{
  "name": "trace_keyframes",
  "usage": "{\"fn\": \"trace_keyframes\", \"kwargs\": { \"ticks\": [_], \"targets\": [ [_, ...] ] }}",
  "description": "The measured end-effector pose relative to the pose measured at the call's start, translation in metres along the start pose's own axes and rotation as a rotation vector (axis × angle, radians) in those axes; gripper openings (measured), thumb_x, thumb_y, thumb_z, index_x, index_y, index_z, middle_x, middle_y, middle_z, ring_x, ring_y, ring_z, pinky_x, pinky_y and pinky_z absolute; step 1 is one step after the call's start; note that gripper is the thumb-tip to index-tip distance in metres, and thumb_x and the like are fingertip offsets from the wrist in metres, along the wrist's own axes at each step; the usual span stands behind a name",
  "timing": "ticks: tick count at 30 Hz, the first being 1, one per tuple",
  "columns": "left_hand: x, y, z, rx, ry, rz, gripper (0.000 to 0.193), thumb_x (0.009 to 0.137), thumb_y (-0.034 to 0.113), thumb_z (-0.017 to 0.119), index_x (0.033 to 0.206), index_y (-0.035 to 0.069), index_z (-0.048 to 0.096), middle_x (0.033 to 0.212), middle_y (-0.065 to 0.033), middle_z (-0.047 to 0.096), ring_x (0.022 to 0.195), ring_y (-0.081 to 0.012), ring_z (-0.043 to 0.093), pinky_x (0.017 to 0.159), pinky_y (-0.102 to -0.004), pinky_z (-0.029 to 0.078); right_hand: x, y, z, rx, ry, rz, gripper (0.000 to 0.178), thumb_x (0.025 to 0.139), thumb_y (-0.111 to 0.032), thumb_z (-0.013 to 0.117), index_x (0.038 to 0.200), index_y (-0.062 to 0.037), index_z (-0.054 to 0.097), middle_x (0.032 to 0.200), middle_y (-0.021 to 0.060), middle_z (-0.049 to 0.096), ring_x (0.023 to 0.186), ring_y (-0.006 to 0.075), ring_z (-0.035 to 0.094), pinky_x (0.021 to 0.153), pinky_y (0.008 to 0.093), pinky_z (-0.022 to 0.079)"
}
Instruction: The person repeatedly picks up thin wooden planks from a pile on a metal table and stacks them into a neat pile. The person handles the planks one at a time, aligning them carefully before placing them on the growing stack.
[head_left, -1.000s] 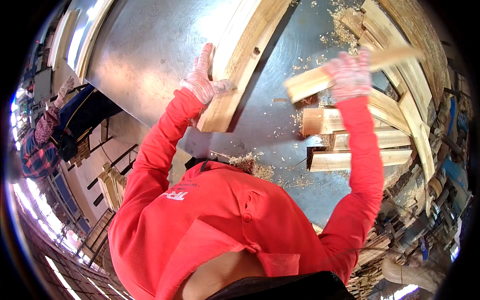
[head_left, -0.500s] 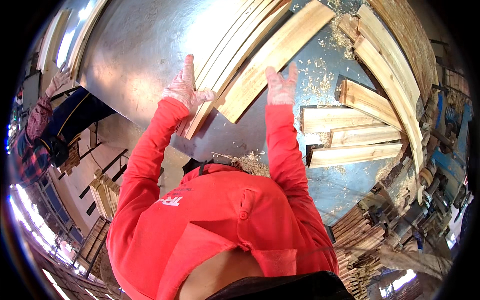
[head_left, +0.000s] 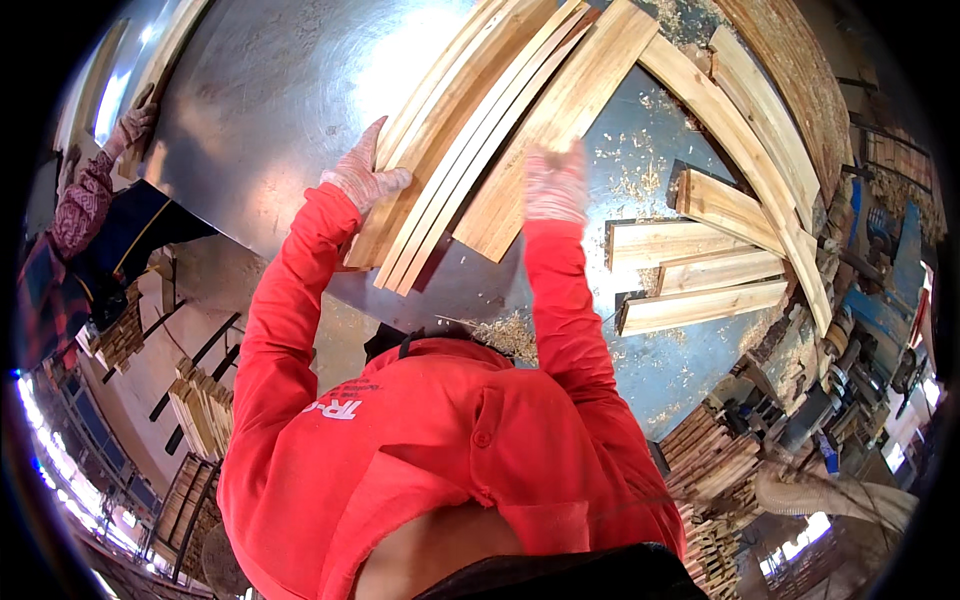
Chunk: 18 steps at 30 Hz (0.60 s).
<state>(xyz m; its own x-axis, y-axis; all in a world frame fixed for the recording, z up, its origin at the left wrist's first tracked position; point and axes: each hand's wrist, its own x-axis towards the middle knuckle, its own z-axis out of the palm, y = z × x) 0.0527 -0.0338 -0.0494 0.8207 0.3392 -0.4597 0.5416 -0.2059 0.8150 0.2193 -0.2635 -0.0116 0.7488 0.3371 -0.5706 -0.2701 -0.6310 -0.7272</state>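
Note:
Both hands wear pale knitted gloves. My left hand (head_left: 366, 178) lies at the left edge of a group of long wooden boards (head_left: 430, 160), its thumb spread out over them and its fingers stretched along their side. Right of these, a bundle of narrow wooden strips (head_left: 470, 150) lies at a slight slant. My right hand (head_left: 556, 185) touches or hovers at the right edge of a wider plank (head_left: 545, 130); motion smears its fingers. All this wood rests on a shiny metal table (head_left: 270, 110).
Several short boards (head_left: 690, 245) and a long narrow board (head_left: 745, 140) lie on the table's right side among sawdust. Machinery (head_left: 850, 390) and stacked wood (head_left: 710, 460) stand at the lower right. Another person's gloved hand (head_left: 135, 120) is at the far left beside long planks.
The long boards at my left hand have spread, with the narrow strips now apart from the rest. My right hand has come onto or over the wider plank. The long right-hand board sits farther left.

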Motion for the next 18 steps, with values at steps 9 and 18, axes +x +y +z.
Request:
{"fn": "trace_keyframes", "kwargs": {
  "ticks": [9,18],
  "targets": [
    [-0.029,0.075,0.030,0.541,-0.094,-0.124,0.138,0.063,0.055,0.085,0.159,0.008,-0.002,0.153,-0.0306,0.034,0.139,-0.0422,0.042,0.115,-0.0416,0.036,0.023,0.029,0.043,0.102,-0.085,-0.050,0.081,0.079,-0.043,0.082,0.133,0.0065,0.049,0.115,0.0198,0.068,0.105,0.0304,0.066,0.090,0.0355,0.051],
    [-0.044,0.107,-0.001,0.526,0.149,0.239,0.114,0.071,0.053,0.079,0.154,-0.002,0.023,0.144,-0.0296,0.045,0.128,-0.0468,0.050,0.110,-0.0454,0.041,-0.041,-0.084,-0.095,-0.777,0.114,0.039,0.075,0.084,-0.056,0.066,0.131,0.0013,0.054,0.115,0.0285,0.066,0.106,0.0436,0.065,0.094,0.0472,0.052]
  ]
}}
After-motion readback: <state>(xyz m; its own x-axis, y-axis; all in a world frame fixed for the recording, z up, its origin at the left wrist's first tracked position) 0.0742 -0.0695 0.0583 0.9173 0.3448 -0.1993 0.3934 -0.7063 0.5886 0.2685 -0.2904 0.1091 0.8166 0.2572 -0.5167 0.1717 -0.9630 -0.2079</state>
